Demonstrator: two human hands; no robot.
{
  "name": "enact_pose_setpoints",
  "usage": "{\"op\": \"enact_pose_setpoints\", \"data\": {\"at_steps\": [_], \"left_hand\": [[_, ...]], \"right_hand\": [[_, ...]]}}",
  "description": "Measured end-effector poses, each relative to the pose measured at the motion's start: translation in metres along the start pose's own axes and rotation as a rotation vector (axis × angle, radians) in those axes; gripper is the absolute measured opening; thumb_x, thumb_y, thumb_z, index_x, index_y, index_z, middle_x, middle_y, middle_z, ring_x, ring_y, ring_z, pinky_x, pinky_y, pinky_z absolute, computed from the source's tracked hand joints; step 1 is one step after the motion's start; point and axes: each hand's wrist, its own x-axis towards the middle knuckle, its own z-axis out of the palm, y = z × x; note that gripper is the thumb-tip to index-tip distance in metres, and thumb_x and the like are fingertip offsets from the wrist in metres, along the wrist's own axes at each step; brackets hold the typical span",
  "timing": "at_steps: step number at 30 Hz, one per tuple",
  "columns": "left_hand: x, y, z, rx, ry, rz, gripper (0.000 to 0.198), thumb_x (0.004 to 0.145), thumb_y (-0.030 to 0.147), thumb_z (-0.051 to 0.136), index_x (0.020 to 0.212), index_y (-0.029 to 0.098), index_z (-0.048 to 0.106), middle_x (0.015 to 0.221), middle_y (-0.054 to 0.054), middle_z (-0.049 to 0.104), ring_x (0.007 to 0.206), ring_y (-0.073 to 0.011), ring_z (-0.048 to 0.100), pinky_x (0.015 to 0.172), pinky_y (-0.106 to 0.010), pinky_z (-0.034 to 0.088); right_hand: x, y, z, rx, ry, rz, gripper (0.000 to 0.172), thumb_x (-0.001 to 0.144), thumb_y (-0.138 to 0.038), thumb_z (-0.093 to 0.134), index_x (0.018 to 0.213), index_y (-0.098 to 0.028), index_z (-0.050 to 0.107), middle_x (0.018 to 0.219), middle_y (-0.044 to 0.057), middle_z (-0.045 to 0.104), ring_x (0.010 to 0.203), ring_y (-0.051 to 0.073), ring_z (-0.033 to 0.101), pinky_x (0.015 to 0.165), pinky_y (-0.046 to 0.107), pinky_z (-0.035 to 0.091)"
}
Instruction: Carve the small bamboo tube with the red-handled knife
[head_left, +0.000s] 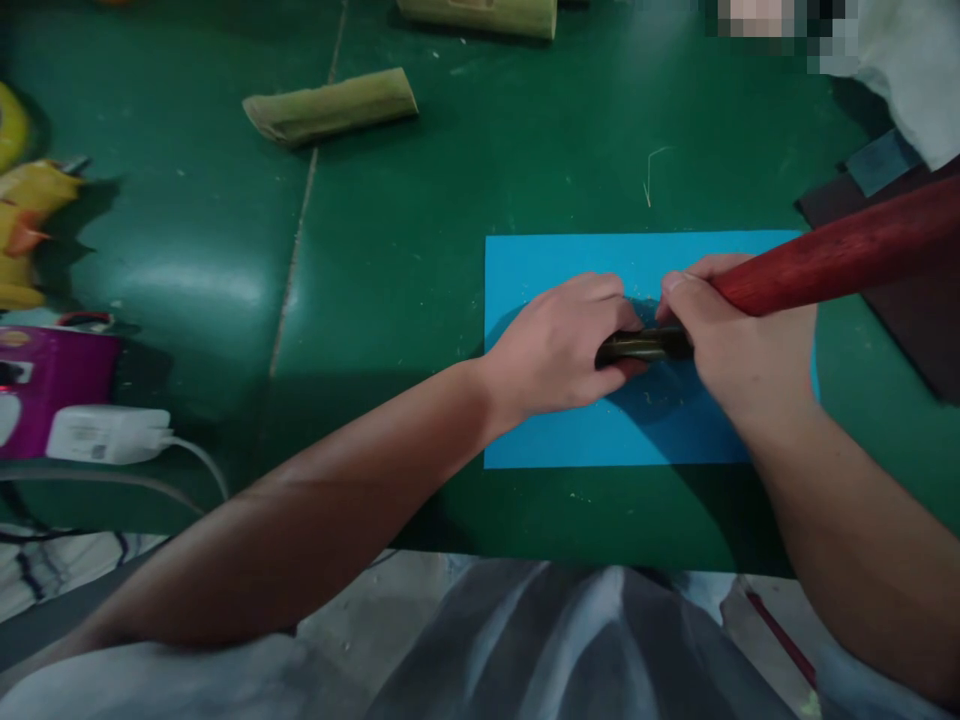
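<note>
My left hand [559, 345] is closed around one end of a short dark, glossy piece, apparently bamboo [646, 346], lying crosswise over a sheet of blue paper [540, 440]. In my right hand [757, 355] is a tool with a long red wooden handle [847, 245], which rises out past the right edge of the view. Its working end is hidden by my fingers. The right thumb and fingers close together right at the dark piece's other end. Small pale shavings lie on the paper.
On the green table [202, 220] lie a cut bamboo piece [337, 105] and a thicker bamboo length [487, 15]. At left are a yellow tool with an orange part [30, 230], a purple power box [67, 370] and a white plug [109, 433]. A dark flat item [915, 330] lies right.
</note>
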Motion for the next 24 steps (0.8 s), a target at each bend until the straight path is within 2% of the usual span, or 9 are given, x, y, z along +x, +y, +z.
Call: {"op": "enact_pose_setpoints", "data": {"at_steps": [2,6,18,24], "left_hand": [[0.0000,-0.0004,0.0002,0.005,-0.005,-0.005,0.017,0.101,0.029,0.071,0.114,0.020,0.076,0.105,-0.009,0.076,0.102,-0.0276,0.074,0.092,-0.043,0.058],[-0.0002,-0.0015,0.0010,0.014,-0.001,0.002,0.019,0.102,0.031,0.070,0.115,0.020,0.076,0.105,-0.009,0.077,0.104,-0.0285,0.074,0.091,-0.044,0.058],[0.0013,0.0026,-0.0038,0.060,-0.025,-0.018,0.019,0.103,0.034,0.070,0.111,0.019,0.078,0.103,-0.010,0.076,0.099,-0.0282,0.073,0.086,-0.042,0.058],[0.0015,0.0024,-0.0038,0.040,-0.016,-0.011,0.021,0.102,0.034,0.070,0.111,0.017,0.079,0.103,-0.011,0.075,0.099,-0.0278,0.072,0.085,-0.041,0.057]], "right_hand": [[0.0000,0.0002,0.0015,0.005,0.018,0.002,0.028,0.086,-0.021,0.077,0.062,-0.032,0.067,0.068,-0.001,0.069,0.074,0.023,0.073,0.080,0.040,0.063],[-0.0014,0.0010,0.0035,0.042,0.047,-0.010,0.022,0.085,-0.030,0.080,0.065,-0.033,0.072,0.073,0.001,0.077,0.075,0.025,0.075,0.079,0.042,0.064],[-0.0014,0.0071,0.0013,-0.063,-0.020,-0.048,0.031,0.094,-0.042,0.076,0.069,-0.030,0.062,0.073,0.000,0.065,0.079,0.023,0.070,0.088,0.044,0.064],[-0.0005,0.0091,-0.0011,-0.061,-0.051,-0.075,0.038,0.097,-0.045,0.078,0.067,-0.030,0.060,0.071,0.000,0.064,0.076,0.023,0.067,0.086,0.044,0.063]]}}
